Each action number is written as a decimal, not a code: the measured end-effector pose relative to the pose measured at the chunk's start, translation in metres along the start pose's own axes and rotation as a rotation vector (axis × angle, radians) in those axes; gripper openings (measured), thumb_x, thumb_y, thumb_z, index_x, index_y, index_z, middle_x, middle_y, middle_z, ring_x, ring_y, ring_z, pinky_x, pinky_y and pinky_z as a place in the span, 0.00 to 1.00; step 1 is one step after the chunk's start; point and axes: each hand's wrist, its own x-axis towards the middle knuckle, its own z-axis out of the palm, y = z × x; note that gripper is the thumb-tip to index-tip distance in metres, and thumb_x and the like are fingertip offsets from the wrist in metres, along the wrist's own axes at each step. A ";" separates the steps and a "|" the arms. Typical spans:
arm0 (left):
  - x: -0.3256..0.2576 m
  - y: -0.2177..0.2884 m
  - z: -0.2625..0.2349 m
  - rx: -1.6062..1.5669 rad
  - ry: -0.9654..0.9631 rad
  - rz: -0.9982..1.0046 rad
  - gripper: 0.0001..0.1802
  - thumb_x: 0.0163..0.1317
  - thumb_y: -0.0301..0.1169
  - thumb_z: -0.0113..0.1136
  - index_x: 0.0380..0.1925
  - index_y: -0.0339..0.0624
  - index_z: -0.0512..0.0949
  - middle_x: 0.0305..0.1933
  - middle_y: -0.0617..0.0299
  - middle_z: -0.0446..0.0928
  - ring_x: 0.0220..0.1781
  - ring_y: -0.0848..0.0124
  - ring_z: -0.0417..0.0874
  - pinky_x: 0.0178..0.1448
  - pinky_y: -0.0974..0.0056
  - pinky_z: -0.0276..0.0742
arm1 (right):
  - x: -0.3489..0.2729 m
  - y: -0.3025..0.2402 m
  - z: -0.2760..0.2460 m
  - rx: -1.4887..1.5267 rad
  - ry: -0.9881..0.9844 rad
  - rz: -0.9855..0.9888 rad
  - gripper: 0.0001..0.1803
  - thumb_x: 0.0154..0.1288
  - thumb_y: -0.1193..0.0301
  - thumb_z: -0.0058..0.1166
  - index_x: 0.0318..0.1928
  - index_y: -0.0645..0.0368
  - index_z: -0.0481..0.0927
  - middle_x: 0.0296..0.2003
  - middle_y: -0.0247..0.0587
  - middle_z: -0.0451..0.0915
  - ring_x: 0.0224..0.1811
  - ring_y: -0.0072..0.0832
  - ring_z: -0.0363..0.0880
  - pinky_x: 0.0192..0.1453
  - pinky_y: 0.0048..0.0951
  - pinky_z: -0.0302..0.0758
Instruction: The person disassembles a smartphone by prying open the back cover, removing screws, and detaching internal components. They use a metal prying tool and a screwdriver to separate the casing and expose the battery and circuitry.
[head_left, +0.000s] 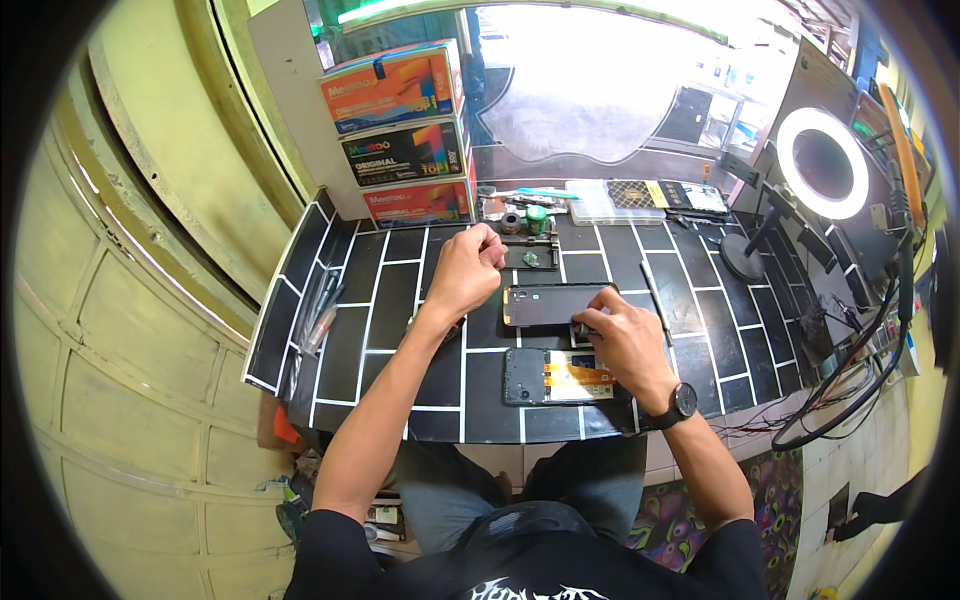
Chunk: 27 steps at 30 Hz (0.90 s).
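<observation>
My left hand (466, 272) is raised over the workbench with its fingers curled together; what they hold, if anything, is hidden. Its fingertips are beside a dark board holder (545, 243) with a small green circuit board (530, 260) on it. My right hand (632, 340), with a black watch on the wrist, has its fingers pinched low at a small dark piece (582, 333) too covered to name. That piece is between a dark phone back panel (550, 305) and an opened phone (525, 376), whose gold-coloured flex cable (575, 377) shows.
A thin white-tipped pen-like tool (655, 300) lies right of the panel. Small jars (536, 218) and a clear plastic case (600, 203) line the back. Stacked boxes (400, 150) stand back left; a lit ring lamp (785, 165) and cables (850, 400) are right. Slim tools (320, 315) lie left.
</observation>
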 end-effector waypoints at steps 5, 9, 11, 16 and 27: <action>0.001 -0.012 0.000 -0.053 -0.042 -0.026 0.04 0.66 0.21 0.63 0.32 0.33 0.79 0.27 0.55 0.83 0.32 0.67 0.84 0.39 0.60 0.77 | 0.013 -0.007 -0.006 0.021 -0.090 0.028 0.15 0.55 0.74 0.69 0.44 0.47 0.92 0.42 0.31 0.84 0.37 0.38 0.87 0.43 0.39 0.83; 0.003 0.005 0.016 -0.038 -0.178 0.009 0.03 0.64 0.20 0.66 0.34 0.34 0.79 0.30 0.58 0.83 0.34 0.70 0.83 0.41 0.63 0.77 | 0.012 0.001 -0.011 0.124 0.014 0.072 0.11 0.60 0.68 0.70 0.44 0.48 0.92 0.42 0.34 0.85 0.39 0.41 0.87 0.42 0.41 0.82; 0.005 0.020 0.025 0.001 -0.237 0.012 0.05 0.62 0.20 0.69 0.35 0.34 0.81 0.31 0.56 0.84 0.35 0.69 0.84 0.41 0.62 0.78 | 0.010 0.007 -0.016 0.275 0.050 0.157 0.13 0.61 0.65 0.73 0.46 0.50 0.91 0.40 0.37 0.85 0.40 0.41 0.86 0.41 0.40 0.80; 0.013 0.027 0.045 0.137 -0.367 0.046 0.05 0.59 0.22 0.73 0.35 0.34 0.86 0.31 0.50 0.88 0.35 0.64 0.89 0.42 0.58 0.81 | 0.004 0.018 -0.033 0.593 0.132 0.435 0.11 0.64 0.68 0.73 0.45 0.59 0.90 0.29 0.33 0.83 0.31 0.22 0.78 0.36 0.28 0.75; 0.000 0.031 0.026 0.118 -0.292 0.033 0.08 0.63 0.23 0.68 0.42 0.35 0.89 0.37 0.49 0.89 0.39 0.64 0.89 0.47 0.61 0.81 | -0.010 0.013 -0.051 1.611 0.198 0.764 0.27 0.80 0.76 0.51 0.75 0.63 0.63 0.53 0.42 0.78 0.47 0.27 0.83 0.50 0.27 0.84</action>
